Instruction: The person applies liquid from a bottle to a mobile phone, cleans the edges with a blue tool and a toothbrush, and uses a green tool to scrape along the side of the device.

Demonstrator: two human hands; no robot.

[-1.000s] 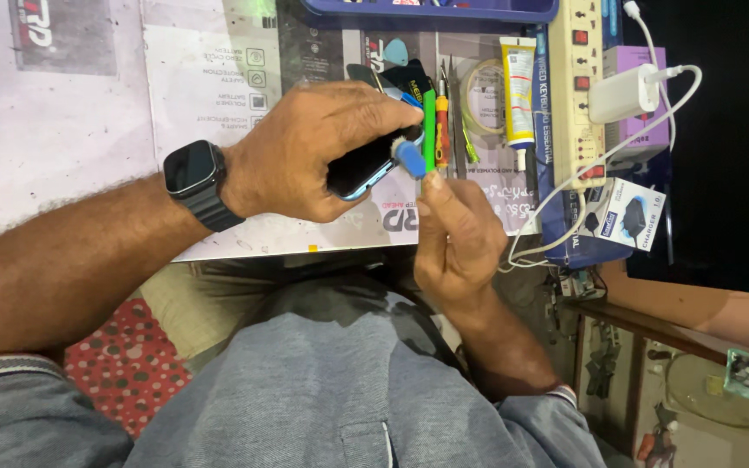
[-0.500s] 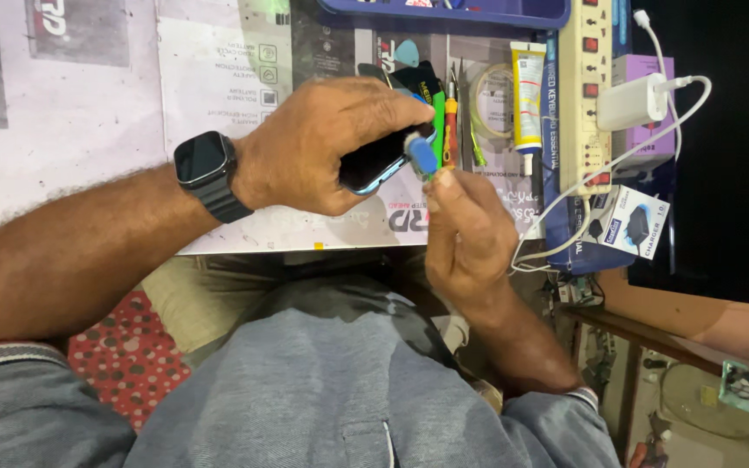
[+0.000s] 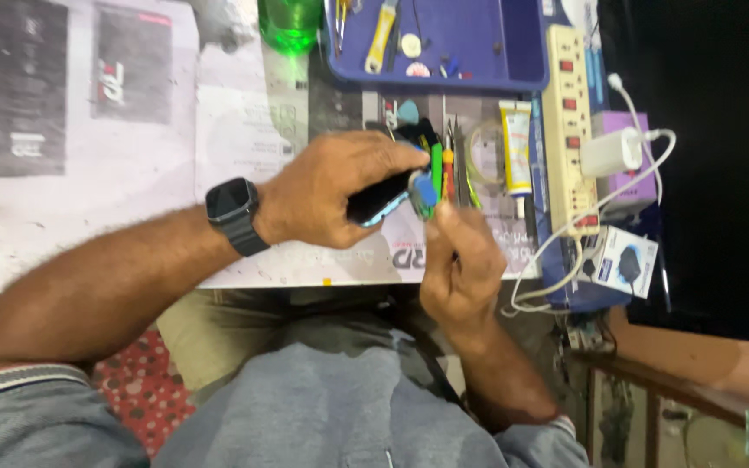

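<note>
Left hand: the left hand (image 3: 331, 186), a dark smartwatch (image 3: 234, 214) on its wrist, is curled round a smartphone (image 3: 377, 206), fingers wrapped over the top, thumb underneath, gripping it by the long edges.
Right hand: the right hand (image 3: 461, 260) comes up from below with thumb and forefinger pinched on a small blue plastic pick (image 3: 423, 192), its tip set against the phone's end edge.
Where the phone is: held up off the bench, just above the printed paper sheet (image 3: 244, 130) and right in front of the row of small tools; only its dark face and pale blue rim peek out from under the fingers.
How it will handle: looks light, flat and stiff, with a smooth rim that could slip; I'd judge the glass face fragile, so bending or twisting is the risk.
Where to hold: by the long side edges, as the left hand has it, leaving the end free for the pick.
The pick: thin, probably springy; a pinch near its wide end gives control.
Tools nearby: a green-handled tool (image 3: 436, 165) and a red-and-yellow screwdriver (image 3: 448, 169) lie just beyond the phone, a tube of adhesive (image 3: 516, 143) beside them.
Further back: a blue tray (image 3: 478, 52) of oddments, a green bottle (image 3: 290, 22) to its left.
Right side: a white power strip (image 3: 568, 130) with a white charger (image 3: 610, 152) plugged in, cable looping down.
</note>
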